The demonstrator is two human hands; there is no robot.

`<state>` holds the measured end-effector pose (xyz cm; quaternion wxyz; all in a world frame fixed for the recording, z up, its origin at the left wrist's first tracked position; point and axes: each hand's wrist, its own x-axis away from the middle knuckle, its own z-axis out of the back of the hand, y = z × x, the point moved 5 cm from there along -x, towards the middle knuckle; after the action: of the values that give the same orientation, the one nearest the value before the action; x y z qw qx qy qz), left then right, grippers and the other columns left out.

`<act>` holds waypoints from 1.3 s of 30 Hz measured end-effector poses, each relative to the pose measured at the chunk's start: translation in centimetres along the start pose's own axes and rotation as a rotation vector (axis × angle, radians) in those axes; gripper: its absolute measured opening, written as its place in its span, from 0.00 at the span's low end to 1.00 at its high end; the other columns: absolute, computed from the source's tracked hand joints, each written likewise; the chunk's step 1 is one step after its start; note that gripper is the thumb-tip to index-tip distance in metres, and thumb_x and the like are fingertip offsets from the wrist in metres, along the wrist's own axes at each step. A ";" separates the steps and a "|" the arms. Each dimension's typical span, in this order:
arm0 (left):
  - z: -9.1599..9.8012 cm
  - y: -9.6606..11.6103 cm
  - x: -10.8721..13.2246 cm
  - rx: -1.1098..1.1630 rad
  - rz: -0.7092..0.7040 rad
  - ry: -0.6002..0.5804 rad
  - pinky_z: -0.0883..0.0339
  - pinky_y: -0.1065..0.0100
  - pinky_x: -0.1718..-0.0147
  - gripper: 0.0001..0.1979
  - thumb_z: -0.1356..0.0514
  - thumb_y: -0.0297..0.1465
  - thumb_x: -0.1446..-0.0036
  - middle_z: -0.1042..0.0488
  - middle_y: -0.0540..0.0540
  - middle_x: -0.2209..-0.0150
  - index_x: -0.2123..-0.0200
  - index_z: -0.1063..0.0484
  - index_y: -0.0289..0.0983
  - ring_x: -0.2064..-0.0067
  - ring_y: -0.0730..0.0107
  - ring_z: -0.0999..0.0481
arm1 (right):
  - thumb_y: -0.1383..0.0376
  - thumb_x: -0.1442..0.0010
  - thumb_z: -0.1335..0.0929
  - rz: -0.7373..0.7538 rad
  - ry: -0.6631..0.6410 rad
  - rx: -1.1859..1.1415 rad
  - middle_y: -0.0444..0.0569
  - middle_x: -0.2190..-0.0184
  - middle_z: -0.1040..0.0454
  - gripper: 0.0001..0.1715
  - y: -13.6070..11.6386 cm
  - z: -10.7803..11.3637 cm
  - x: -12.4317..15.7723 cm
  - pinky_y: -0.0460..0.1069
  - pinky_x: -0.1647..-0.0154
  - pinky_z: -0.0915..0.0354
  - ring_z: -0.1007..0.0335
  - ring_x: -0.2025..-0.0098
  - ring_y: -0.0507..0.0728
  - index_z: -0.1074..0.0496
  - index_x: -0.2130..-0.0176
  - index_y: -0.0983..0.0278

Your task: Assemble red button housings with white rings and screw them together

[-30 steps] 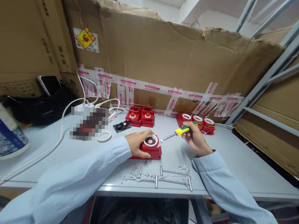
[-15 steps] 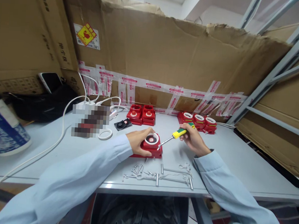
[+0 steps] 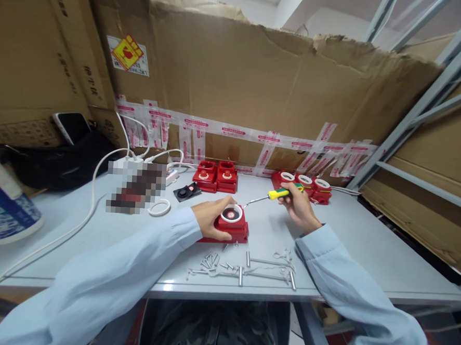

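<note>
My left hand point(image 3: 214, 219) grips the left side of a red box-shaped housing point(image 3: 239, 231) that lies on the table, thumb at its front and fingers behind. On the housing's top sits a white ring point(image 3: 231, 221) around a dark round disc with a red-and-white centre. My right hand point(image 3: 296, 207) is closed around the yellow-and-green handle of a screwdriver point(image 3: 276, 194). Its shaft points left, the tip close to the housing's far right corner; whether it touches cannot be told. In front of the housing lie several loose screws point(image 3: 210, 261) and several metal T-shaped rods point(image 3: 264, 261).
Two red housings point(image 3: 215, 178) stand at the back, and three with white rings point(image 3: 303, 186) at the back right. A black part point(image 3: 186, 191) and a loose white ring point(image 3: 159, 207) lie left. A white cable point(image 3: 91, 205) crosses the table beside a blue-and-white container point(image 3: 6, 200).
The screwdriver tip has risen from the housing's front right to its far right corner, and the shaft is now closer to level. My left hand keeps its hold on the housing.
</note>
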<state>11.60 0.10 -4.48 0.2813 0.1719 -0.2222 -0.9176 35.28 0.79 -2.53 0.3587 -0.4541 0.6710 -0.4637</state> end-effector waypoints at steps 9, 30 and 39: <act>0.0 0.0 0.0 -0.004 0.011 0.003 0.35 0.64 0.60 0.33 0.36 0.42 0.59 0.29 0.44 0.57 0.52 0.46 0.40 0.61 0.60 0.27 | 0.66 0.56 0.30 -0.007 -0.021 0.051 0.36 0.93 0.42 0.10 0.7 -0.5 0.3 0.41 0.85 0.36 0.38 0.86 0.48 0.35 0.82 0.65; 0.1 0.2 0.0 -0.001 0.001 -0.010 0.35 0.63 0.60 0.33 0.36 0.42 0.59 0.30 0.43 0.57 0.51 0.46 0.40 0.59 0.59 0.27 | 0.66 0.57 0.29 0.184 -0.025 0.156 0.38 0.90 0.37 0.11 -0.4 -1.2 0.9 0.44 0.87 0.36 0.38 0.88 0.48 0.36 0.81 0.66; 0.1 0.2 0.0 -0.002 -0.002 -0.006 0.35 0.63 0.59 0.33 0.36 0.41 0.59 0.30 0.44 0.57 0.52 0.46 0.39 0.59 0.59 0.28 | 0.65 0.55 0.30 0.293 -0.055 0.204 0.39 0.87 0.33 0.11 -1.9 -1.8 1.8 0.43 0.87 0.37 0.37 0.88 0.48 0.36 0.80 0.65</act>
<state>11.66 0.03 -4.34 0.2799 0.1691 -0.2220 -0.9186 33.64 -0.70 -0.25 0.4847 -0.3251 0.6696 -0.4594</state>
